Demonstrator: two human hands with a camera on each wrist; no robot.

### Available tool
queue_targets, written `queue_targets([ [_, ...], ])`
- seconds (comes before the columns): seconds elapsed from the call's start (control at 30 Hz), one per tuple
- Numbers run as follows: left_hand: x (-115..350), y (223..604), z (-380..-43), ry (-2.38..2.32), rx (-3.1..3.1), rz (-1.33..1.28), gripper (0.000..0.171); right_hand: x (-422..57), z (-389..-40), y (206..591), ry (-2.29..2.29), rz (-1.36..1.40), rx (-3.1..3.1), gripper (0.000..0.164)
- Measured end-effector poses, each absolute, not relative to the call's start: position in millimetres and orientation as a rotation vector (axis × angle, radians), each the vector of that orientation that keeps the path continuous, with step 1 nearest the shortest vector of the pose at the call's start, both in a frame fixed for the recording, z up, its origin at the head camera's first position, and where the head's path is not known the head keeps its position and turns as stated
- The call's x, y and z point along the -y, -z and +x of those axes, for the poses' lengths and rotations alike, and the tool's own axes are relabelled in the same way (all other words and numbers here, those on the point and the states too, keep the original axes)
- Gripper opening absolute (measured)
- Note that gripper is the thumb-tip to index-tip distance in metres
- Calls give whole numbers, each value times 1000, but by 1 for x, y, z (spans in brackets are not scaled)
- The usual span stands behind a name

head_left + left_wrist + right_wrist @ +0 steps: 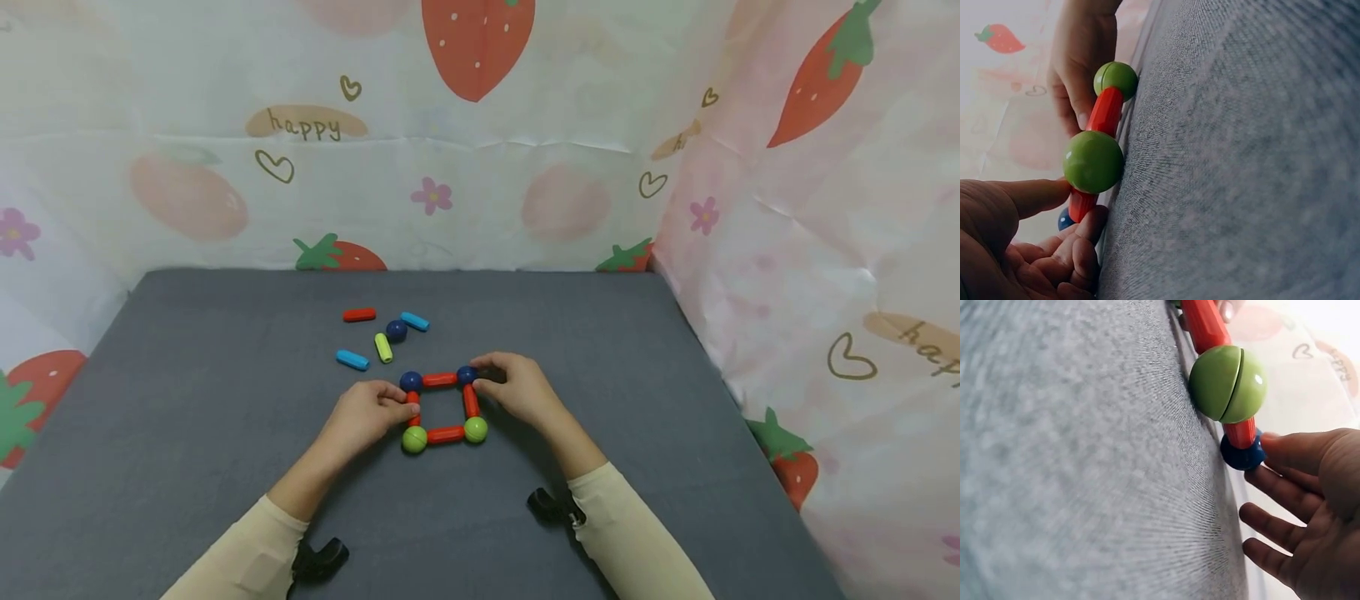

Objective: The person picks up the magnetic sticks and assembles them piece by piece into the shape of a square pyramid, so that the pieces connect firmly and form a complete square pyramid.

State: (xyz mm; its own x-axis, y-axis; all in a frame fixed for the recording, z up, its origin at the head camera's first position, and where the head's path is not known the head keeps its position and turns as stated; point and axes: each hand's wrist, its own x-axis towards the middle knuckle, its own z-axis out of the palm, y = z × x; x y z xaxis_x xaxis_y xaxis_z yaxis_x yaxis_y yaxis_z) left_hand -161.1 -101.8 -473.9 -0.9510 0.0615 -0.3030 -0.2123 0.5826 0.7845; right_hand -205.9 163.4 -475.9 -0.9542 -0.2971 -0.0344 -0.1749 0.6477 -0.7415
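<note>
Square frame of glossy red rods and round balls (440,380) lies flat between the two hands, right of the left hand (367,417) and left of the right hand (517,387). Left thumb and fingertip pinch the ridged red side rod (1082,205); its long axis runs away from the person, with a glossy lime-green ball (414,439) on the near side of the grip and a dark blue ball (411,382) on the far side. Right thumb and forefinger pinch the dark blue corner ball (1240,457), remaining fingers spread free; the seamed lime-green ball (476,429) sits on the near side of that hand. Beyond the left hand lie loose pieces: light blue rod (352,360), yellow-green rod (383,348), loose dark blue ball (397,331), second light blue rod (415,322) and, farthest, loose red rod (359,315). Judgement: relation that matters is this loose group against the hands; left is nearer, light blue rod closest, its axis slanting nearer toward the right. No container noted.
</note>
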Motion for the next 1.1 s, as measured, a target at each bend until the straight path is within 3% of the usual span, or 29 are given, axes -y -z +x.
queue_targets([
  [0.6,102,470,-159,-1244,-2556,-94,33,-161,-210,481,1120,-506,-2773,30],
  [1.1,156,440,-186,-1035,-2685,236,40,-159,-212,484,1101,-476,-2796,28],
])
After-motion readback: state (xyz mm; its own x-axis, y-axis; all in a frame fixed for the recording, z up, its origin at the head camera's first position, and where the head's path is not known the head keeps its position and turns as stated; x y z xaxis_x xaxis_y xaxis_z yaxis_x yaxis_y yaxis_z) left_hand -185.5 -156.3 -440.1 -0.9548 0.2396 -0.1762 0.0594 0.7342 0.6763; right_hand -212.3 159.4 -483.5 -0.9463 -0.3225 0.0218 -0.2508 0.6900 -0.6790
